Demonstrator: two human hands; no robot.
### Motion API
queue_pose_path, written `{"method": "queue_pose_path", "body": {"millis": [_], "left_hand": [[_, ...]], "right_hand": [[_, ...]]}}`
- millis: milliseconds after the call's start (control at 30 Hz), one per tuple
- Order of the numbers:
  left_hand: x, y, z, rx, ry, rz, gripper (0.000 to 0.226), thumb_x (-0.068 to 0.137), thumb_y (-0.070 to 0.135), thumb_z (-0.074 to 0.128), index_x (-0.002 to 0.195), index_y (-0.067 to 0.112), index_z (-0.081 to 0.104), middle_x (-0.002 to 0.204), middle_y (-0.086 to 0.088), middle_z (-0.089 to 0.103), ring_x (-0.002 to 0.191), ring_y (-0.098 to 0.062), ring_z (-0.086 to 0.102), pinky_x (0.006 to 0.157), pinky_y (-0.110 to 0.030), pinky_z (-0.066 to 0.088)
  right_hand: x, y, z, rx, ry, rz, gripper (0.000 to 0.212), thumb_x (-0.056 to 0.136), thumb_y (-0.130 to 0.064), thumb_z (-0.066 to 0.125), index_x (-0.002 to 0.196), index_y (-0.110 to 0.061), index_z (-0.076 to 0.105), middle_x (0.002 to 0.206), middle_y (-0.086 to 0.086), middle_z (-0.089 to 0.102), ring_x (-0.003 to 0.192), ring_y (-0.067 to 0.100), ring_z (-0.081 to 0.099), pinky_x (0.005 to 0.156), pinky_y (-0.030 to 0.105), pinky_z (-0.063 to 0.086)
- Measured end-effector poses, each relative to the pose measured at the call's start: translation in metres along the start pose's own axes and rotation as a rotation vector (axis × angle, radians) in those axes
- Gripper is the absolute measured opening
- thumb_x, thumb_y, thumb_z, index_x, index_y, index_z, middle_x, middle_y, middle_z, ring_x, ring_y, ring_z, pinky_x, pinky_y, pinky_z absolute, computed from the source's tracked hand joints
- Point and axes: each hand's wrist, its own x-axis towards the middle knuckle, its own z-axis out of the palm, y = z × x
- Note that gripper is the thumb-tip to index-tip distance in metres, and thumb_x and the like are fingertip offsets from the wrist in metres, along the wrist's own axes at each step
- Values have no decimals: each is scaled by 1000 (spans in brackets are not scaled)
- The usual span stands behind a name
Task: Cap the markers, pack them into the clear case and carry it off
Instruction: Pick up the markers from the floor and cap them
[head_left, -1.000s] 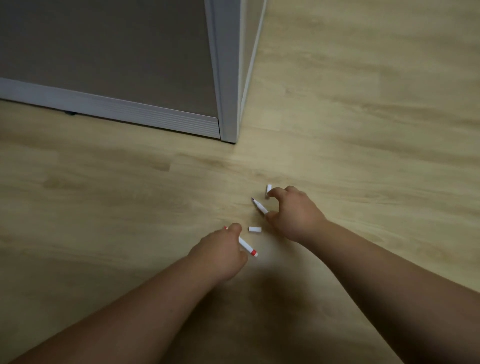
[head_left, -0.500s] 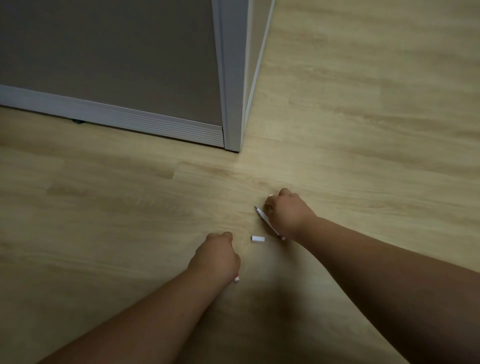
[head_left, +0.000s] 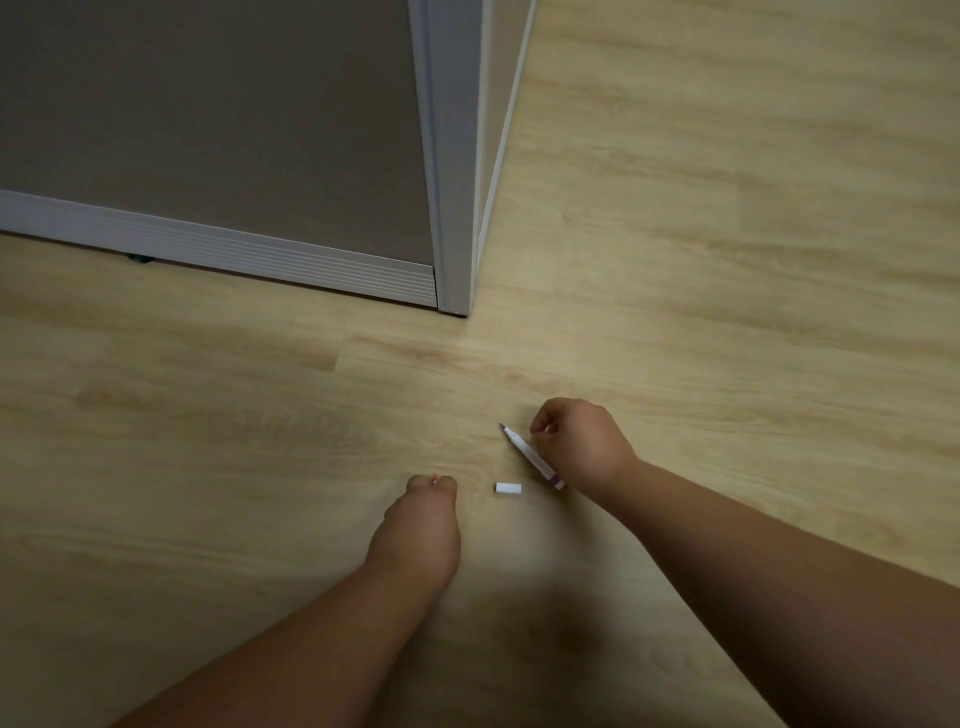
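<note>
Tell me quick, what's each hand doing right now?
Left hand: closed on a marker, only its red tip showing.
Right hand: closed, holding an uncapped purple marker.

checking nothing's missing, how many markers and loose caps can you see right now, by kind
markers: 2, a purple-ended marker in the right hand, and a red tip poking from the left hand
loose caps: 1, a white cap on the floor
total: 3

Pale wood-grain floor (head_left: 727, 234) in light beige with darker streaks. White marker (head_left: 530, 455) with purple tip and purple end band. Plain white cap (head_left: 508, 488). Grey-brown panel (head_left: 208, 119) framed in light grey ribbed trim (head_left: 260, 257).
</note>
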Motion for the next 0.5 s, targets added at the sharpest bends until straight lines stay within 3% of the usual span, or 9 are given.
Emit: {"method": "queue_pose_path", "body": {"millis": [133,267,333,433,500], "left_hand": [[-3,-1,-4,-32,61,2,33,86,2,37,107,24,51,112,-4,47,86,-22,58,71,-33,49],[-4,-2,-6,-51,89,7,32,85,2,37,104,24,48,109,-4,46,86,-25,58,69,-34,47],[-4,-3,-6,-53,89,10,29,84,3,38,102,25,47,109,-4,46,87,-27,59,68,-34,45],[-5,1,-8,-71,67,11,24,83,7,41,99,25,45,108,-4,46,80,-24,52,67,-33,41],[-6,4,-9,-95,59,11,20,83,10,43,97,24,43,107,-3,46,81,-23,51,67,-33,41]], "right_hand": [[-5,0,2,59,-28,23,15,89,-22,54,87,-23,69,80,-10,61,73,18,62,71,31,55],[-8,3,1,117,-52,83,14,85,-17,56,81,-24,67,75,-8,64,72,19,65,70,31,55],[-8,7,2,110,-63,110,17,85,-15,54,80,-26,66,76,-6,67,67,16,68,63,27,54],[-9,12,2,100,-73,148,18,86,-13,54,83,-26,66,72,-6,70,50,3,63,47,16,41],[-10,14,1,109,-78,170,18,85,-12,54,83,-25,66,70,-5,72,51,2,64,47,16,40]]}}
